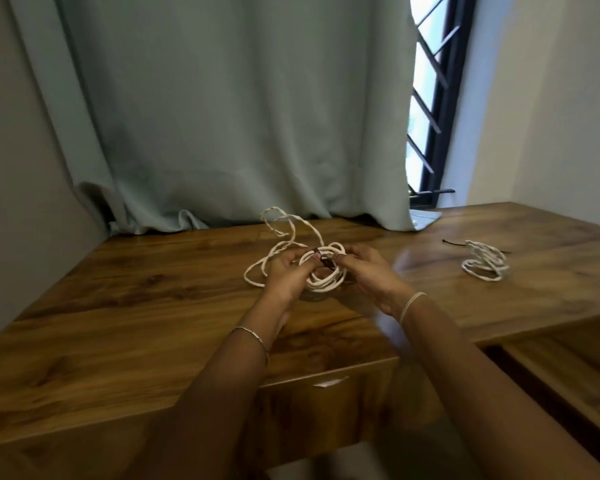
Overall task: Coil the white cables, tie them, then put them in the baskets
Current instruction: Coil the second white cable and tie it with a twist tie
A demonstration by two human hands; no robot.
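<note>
So the person has both hands out over the middle of the wooden worktop, working on one white cable that's mostly wound into a small coil. The left hand has its fingers curled around the coil's left side, thumb pressed in on the loops, so it's got a proper grip. The right hand comes in from the other side with its fingertips pinched together on a dark tie that sits right against the top of the coil. It's a bit blurry there, so I can't tell how far the tie goes around. The cable isn't all coiled either: a loose tail snakes off toward the back edge near the grey-green curtain, and another loop lies flat on the wood left of the hands. Over toward the right edge, well apart from the hands, there's a second white coil lying on the worktop with a dark strip just beside it. There's a thin bracelet on the left wrist and a pale band on the right.
</note>
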